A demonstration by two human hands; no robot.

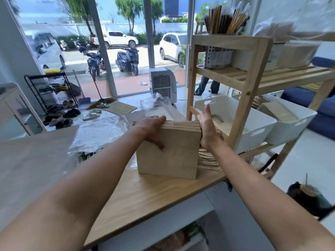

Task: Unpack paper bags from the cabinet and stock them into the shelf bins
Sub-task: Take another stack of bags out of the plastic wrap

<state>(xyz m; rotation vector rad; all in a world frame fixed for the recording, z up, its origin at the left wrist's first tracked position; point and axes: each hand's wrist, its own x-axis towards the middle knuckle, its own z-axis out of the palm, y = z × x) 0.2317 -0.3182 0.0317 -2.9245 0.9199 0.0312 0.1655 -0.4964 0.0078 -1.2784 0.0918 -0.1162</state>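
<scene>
The bag stack (pixel 168 153) stands on edge on the worktop (pixel 145 194), just left of the shelf (pixel 243 91), and it is a loose sheaf of flat bags rather than one block, so the likeliest trouble is the middle bags sliding out or fanning apart if it is lifted with too little squeeze from the two sides. The twine handles (pixel 208 160) spill out on the stack's right, toward the shelf post, and could snag on that post or on the rim of the near bin (pixel 235 113) as the stack goes across. Loose plastic wrap (pixel 101 131) lies left of and behind the stack and may drag along with it. The near bin already shows a few handles inside, so a crooked drop could jam against them. As for the grip: the left hand (pixel 154 127) grasps the stack's left top corner, fingers curled over the top edges and thumb down the front face. The right hand (pixel 208 127) is released, fingers straight and pointing up, its palm flat against the stack's right end; it presses rather than clasps.
</scene>
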